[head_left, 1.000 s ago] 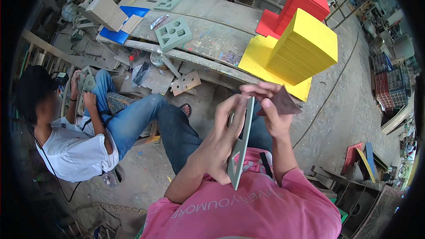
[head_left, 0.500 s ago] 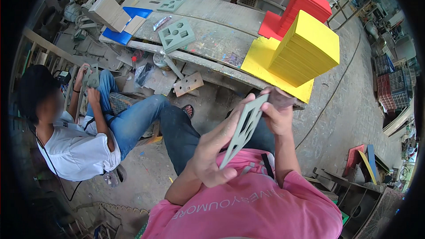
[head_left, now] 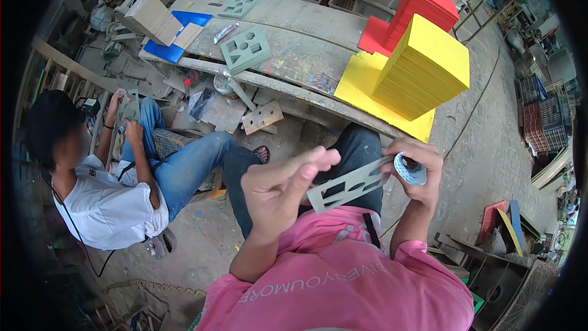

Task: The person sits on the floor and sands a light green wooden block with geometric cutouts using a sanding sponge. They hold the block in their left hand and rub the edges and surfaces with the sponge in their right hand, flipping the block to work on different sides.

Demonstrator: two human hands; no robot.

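Note:
A thin grey-green board with cut-out shapes [head_left: 316, 200] slants in front of my pink shirt, above my lap. My right hand [head_left: 430, 175] is closed around a curled piece of sandpaper [head_left: 414, 175], its pale printed back showing. The board's right end meets that same hand, which seems to hold it up. Beside the board's left end, my left hand [head_left: 269, 187] is raised with its fingers stretched out. It looks apart from the board.
On the workbench [head_left: 300, 24] stand a yellow stack [head_left: 422, 67], a red stack [head_left: 422, 15], similar grey-green boards [head_left: 246, 49] and a wood block [head_left: 150, 18] on blue sheets. To my left sits a co-worker [head_left: 104, 190] holding another board. Crates [head_left: 545, 122] line the right.
My left hand has let go of the board and moved left. My right hand has moved right and down, turning the sandpaper's pale back into view; the board now lies flatter.

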